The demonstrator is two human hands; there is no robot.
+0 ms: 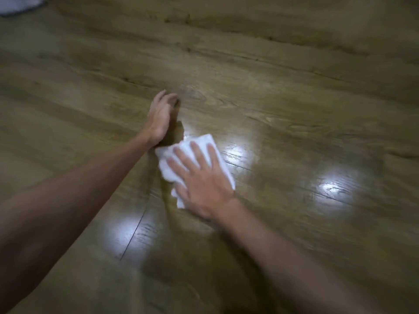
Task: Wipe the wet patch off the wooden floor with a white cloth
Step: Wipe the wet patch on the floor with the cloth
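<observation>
Right hand (199, 177) flat, fingers straight and spread, palm pressing white cloth (205, 143) onto wooden floor (283, 91). Cloth folded, lying at frame centre, mostly under palm, far edge showing past fingertips. Left hand (159, 116) just beyond cloth's left corner, heel on boards, fingers loosely curled, nothing held. Bright glare spots on boards right of and below cloth. Wet patch not distinguishable from glare. Pale blurred object (19, 4) at top-left corner.

Dim, motion-blurred wide-angle view.
Three white glare patches gleam on the brown wooden plank floor (283, 71) from 7 to 3 o'clock.
</observation>
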